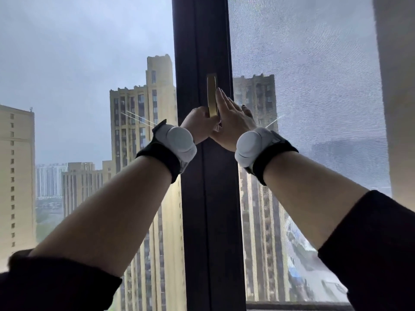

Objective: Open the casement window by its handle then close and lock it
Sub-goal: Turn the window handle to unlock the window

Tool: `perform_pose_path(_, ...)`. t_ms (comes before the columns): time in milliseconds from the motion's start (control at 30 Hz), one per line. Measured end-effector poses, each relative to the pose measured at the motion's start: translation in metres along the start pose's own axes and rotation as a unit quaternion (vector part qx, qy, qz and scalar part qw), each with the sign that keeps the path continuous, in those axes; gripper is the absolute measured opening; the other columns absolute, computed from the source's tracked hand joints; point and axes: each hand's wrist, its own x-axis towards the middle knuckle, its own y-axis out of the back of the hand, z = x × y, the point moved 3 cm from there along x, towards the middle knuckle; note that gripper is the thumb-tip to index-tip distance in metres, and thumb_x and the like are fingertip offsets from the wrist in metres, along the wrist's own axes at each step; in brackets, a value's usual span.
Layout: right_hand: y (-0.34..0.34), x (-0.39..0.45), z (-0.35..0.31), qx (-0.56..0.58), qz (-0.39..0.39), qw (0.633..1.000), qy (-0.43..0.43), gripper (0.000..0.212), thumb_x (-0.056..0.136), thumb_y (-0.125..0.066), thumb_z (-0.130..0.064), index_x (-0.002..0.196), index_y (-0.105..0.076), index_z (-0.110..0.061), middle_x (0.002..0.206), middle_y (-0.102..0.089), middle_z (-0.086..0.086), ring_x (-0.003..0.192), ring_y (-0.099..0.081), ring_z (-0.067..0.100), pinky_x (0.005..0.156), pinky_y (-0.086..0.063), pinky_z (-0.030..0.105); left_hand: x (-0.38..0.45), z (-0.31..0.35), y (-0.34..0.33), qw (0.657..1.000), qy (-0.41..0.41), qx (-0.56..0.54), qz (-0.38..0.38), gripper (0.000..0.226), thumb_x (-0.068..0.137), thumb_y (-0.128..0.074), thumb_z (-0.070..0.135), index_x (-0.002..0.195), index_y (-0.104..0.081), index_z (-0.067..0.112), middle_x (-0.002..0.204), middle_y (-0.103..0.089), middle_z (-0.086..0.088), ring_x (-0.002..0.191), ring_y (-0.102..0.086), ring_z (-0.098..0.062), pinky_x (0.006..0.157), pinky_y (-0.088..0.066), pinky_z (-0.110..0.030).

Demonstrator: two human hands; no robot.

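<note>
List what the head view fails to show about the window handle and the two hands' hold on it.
- Base of the gold handle: covered by the left hand.
- Left hand's fingers: curled behind the handle, out of sight.
- Right hand: flat beside the handle; palm contact hidden.
- Lock state: cannot be read.

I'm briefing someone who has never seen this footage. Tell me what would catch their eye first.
Dead centre, both hands meet on the gold handle of the dark window frame: the left hand wraps its lower end, while the right hand lies flat beside it, fingers stretched upward. Each wrist carries a white sensor band. Behind the glass, tall beige tower blocks stand under a grey sky.
</note>
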Motion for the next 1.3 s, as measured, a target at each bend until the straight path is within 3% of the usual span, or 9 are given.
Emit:
perform_pose_path(67,-0.001,0.002,0.001,0.003,0.005,1.000,0.004,0.087,0.084,-0.054,-0.031,0.148,0.002,-0.016,0.159,-0.008,-0.004,0.146,-0.016,0.014,0.119,-0.016,0.042,0.004,-0.002,-0.004,0.999,0.011,-0.036,0.006,0.030,0.086,-0.050,0.009,0.057,-0.050,0.017,0.058,-0.053,0.002,0.045,-0.052,-0.001,0.049,-0.040,-0.012)
perform_pose_path(200,-0.005,0.004,0.000,0.052,0.006,0.999,0.006,0.087,0.083,-0.056,-0.022,0.148,0.000,-0.013,0.159,-0.013,-0.001,0.143,-0.025,0.019,0.114,-0.022,0.036,0.011,-0.008,-0.010,0.997,0.026,-0.076,0.012,0.025,0.083,-0.049,0.002,0.061,-0.052,0.014,0.064,-0.054,-0.004,0.066,-0.053,-0.022,0.068,-0.043,-0.034)
perform_pose_path(467,-0.004,0.005,0.003,0.118,0.032,0.992,0.014,0.087,0.080,-0.059,-0.016,0.149,-0.005,-0.013,0.146,-0.041,0.009,0.122,-0.052,0.028,0.092,-0.042,0.030,0.015,-0.009,-0.012,0.993,0.012,-0.114,-0.005,0.024,0.080,-0.044,-0.007,0.065,-0.054,0.008,0.065,-0.054,-0.008,0.071,-0.053,-0.025,0.072,-0.042,-0.037)
perform_pose_path(667,-0.004,0.008,0.013,0.120,0.058,0.991,0.021,0.080,0.080,-0.052,-0.009,0.148,-0.012,-0.015,0.132,-0.054,0.016,0.110,-0.059,0.033,0.084,-0.049,0.034,0.013,-0.004,-0.022,0.991,-0.001,-0.132,0.012,0.026,0.083,-0.046,-0.004,0.065,-0.055,0.013,0.066,-0.056,-0.006,0.072,-0.055,-0.024,0.073,-0.045,-0.039)
perform_pose_path(800,0.000,0.009,0.026,0.110,0.073,0.991,0.033,0.072,0.082,-0.051,-0.006,0.146,-0.021,-0.015,0.116,-0.062,0.021,0.099,-0.062,0.037,0.081,-0.052,0.045,0.015,0.003,-0.038,0.988,0.001,-0.141,0.058,0.018,0.084,-0.048,0.003,0.071,-0.057,0.011,0.079,-0.062,-0.017,0.087,-0.063,-0.038,0.083,-0.051,-0.049)
perform_pose_path(1000,0.004,0.010,0.024,0.181,0.058,0.981,0.044,0.063,0.077,-0.051,-0.005,0.136,-0.039,-0.021,0.085,-0.065,0.007,0.076,-0.062,0.026,0.072,-0.054,0.043,0.018,0.000,-0.033,0.990,-0.011,-0.128,0.053,0.024,0.080,-0.054,0.013,0.056,-0.053,0.019,0.061,-0.056,-0.002,0.069,-0.055,-0.024,0.071,-0.045,-0.040)
perform_pose_path(1167,-0.002,0.017,0.028,0.184,0.048,0.982,0.017,0.068,0.077,-0.058,-0.012,0.141,-0.035,-0.016,0.088,-0.062,0.005,0.077,-0.056,0.022,0.070,-0.044,0.025,0.014,-0.002,-0.017,0.996,-0.028,-0.005,0.086,0.037,0.080,-0.053,0.030,0.044,-0.052,0.022,0.039,-0.051,0.008,0.052,-0.050,-0.015,0.060,-0.043,-0.035)
perform_pose_path(1233,-0.004,0.017,0.025,0.191,0.057,0.980,0.023,0.062,0.078,-0.055,-0.012,0.137,-0.039,-0.016,0.092,-0.068,0.011,0.081,-0.063,0.028,0.069,-0.049,0.029,0.015,-0.005,-0.011,0.991,-0.026,-0.003,0.133,0.027,0.078,-0.057,0.034,0.055,-0.052,0.021,0.044,-0.051,0.011,0.056,-0.052,-0.017,0.059,-0.042,-0.032)
perform_pose_path(1300,-0.004,0.016,0.025,0.214,0.069,0.974,0.025,0.056,0.077,-0.051,-0.006,0.133,-0.044,-0.017,0.088,-0.068,0.007,0.075,-0.063,0.024,0.067,-0.052,0.029,0.014,-0.005,-0.007,0.986,-0.030,-0.035,0.163,0.023,0.075,-0.065,0.033,0.083,-0.050,0.017,0.063,-0.054,0.013,0.069,-0.058,-0.022,0.063,-0.045,-0.032)
